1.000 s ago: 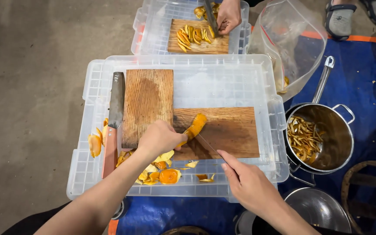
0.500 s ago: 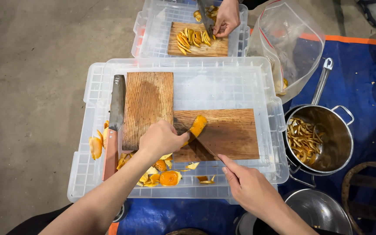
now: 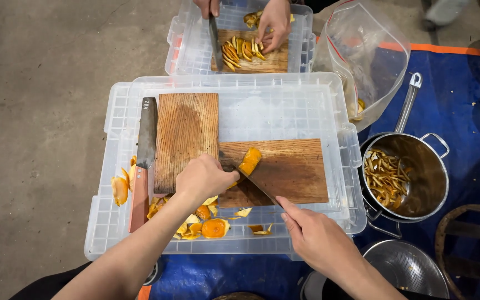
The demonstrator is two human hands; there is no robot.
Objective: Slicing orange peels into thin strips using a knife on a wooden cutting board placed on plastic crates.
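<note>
Left hand [image 3: 204,179] curled knuckles-up, orange peel strip [image 3: 248,161] pinned on near-right wooden board [image 3: 293,169], right hand [image 3: 312,236] closed on dark knife [image 3: 254,183], forefinger laid along blade, board grainy, rectangular, set w/ 2nd board [image 3: 187,139] on clear ribbed plastic lid [image 3: 284,108].

Bright orange peel pieces [image 3: 209,225] lie on a clear, grid-patterned plastic lid [image 3: 284,111], beside two brown wooden boards [image 3: 187,130] with visible grain. A silver steel pot [image 3: 426,183] sits on a blue tarp [image 3: 473,111] edged in orange.
</note>
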